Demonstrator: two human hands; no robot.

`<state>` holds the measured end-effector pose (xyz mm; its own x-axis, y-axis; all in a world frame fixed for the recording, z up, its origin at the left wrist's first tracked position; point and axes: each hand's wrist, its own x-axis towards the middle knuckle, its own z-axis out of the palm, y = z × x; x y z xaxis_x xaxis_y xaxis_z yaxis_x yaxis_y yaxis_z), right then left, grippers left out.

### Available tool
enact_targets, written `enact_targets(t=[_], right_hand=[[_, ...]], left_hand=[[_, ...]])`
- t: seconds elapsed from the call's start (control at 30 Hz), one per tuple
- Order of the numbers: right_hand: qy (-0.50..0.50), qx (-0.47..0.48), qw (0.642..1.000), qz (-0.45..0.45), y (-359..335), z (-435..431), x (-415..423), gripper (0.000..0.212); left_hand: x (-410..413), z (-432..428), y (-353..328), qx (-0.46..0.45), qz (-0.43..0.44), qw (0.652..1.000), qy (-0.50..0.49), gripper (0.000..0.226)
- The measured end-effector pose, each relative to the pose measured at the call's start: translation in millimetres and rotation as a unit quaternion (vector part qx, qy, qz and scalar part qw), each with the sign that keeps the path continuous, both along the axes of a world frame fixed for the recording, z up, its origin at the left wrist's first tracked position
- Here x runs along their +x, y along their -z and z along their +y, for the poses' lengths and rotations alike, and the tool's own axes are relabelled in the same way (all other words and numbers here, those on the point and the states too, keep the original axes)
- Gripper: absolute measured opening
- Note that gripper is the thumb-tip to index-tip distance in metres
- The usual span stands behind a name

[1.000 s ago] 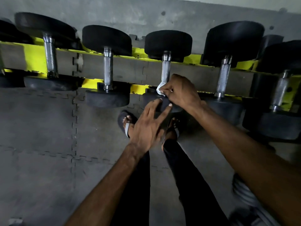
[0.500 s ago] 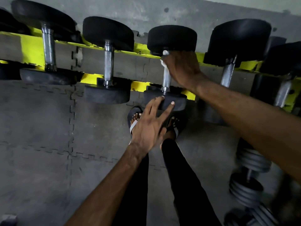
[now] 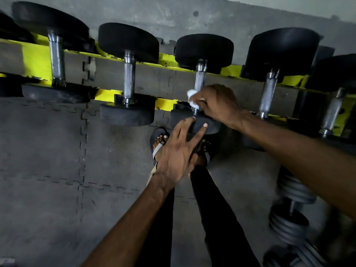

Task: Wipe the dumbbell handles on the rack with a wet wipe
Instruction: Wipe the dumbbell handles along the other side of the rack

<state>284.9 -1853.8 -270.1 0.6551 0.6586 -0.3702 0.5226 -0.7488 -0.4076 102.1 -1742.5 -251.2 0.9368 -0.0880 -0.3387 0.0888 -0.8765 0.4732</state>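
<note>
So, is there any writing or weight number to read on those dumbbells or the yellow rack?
None can be read. The black dumbbell heads show no numbers or brand, the yellow rack bears no label, and the wet wipe in the right hand is plain white.

Dim, flat light; wide-angle bending at edges, motion blur lower right.
</note>
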Motion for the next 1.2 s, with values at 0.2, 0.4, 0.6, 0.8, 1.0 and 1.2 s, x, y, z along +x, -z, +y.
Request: enact_targets(t=[0.2,0.4,0.6,0.8,1.0,1.2], right_hand=[[0.206,0.103,0.967,0.107,19,-1,24,0.018],[0.463,0.247,0.837,0.157,39,13,23,0.017],[0.501,0.115,0.858,-0.003,32,28,15,0.003],[0.458,-0.011,0.859,-0.229,36,43,8,0.025],[0.534,-0.043,0.844,-0.024,43,48,34,0.041],[0.616,0.07,0.747,0.238,53,47,62,0.038]], left_hand=[[-2,-2,2,0.006,-0.009,1.0,-0.003,0.096],[-1,-2,0,0.012,-0.008,1.0,-0.002,0.095],[-1,0,2,0.008,-0.005,1.0,0.004,0.095],[-2,1,2,0.001,-0.004,1.0,-0.002,0.097],[-1,4,3,0.005,-0.011,1.0,0.01,0.095],[-1,3,2,0.006,-0.026,1.0,0.005,0.095]])
